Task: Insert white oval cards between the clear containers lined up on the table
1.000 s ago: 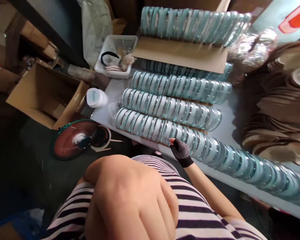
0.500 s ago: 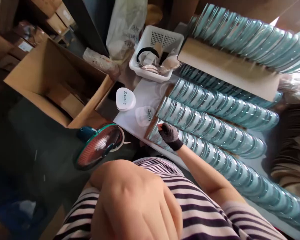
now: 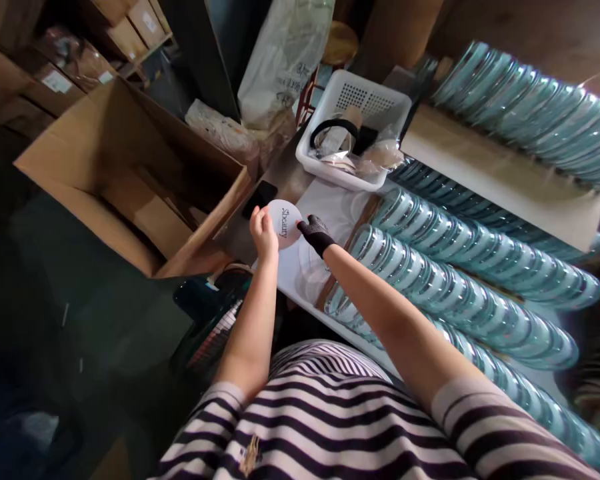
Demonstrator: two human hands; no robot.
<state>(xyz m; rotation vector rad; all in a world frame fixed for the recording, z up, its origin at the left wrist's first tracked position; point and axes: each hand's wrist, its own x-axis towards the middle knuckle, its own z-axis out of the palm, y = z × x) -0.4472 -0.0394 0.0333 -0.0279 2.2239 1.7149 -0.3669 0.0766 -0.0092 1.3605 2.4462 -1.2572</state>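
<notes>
A white round card [image 3: 286, 223] printed with "beauty" is between my two hands above the table's left end. My left hand [image 3: 263, 231], bare, grips its left edge. From the right, my right hand [image 3: 317, 233], in a dark mesh fingerless glove, has its fingertips closed at the card's other edge. I cannot tell whether it is one card or a thin stack. Just right of the hands, clear glass discs lie in long standing rows, the near row [image 3: 460, 340] partly behind my right arm and the middle row [image 3: 460, 290] beyond it.
A white plastic basket [image 3: 325, 167] with wrapped items and a black band stands behind my hands. An open cardboard box [image 3: 85, 213] is at left, a fan [image 3: 215, 333] below it. A cardboard strip [image 3: 500, 177] lies over the farther glass.
My left hand has gone from close before the camera to the table's left end. My right hand has left the glass row for the white card, which lay on the table earlier.
</notes>
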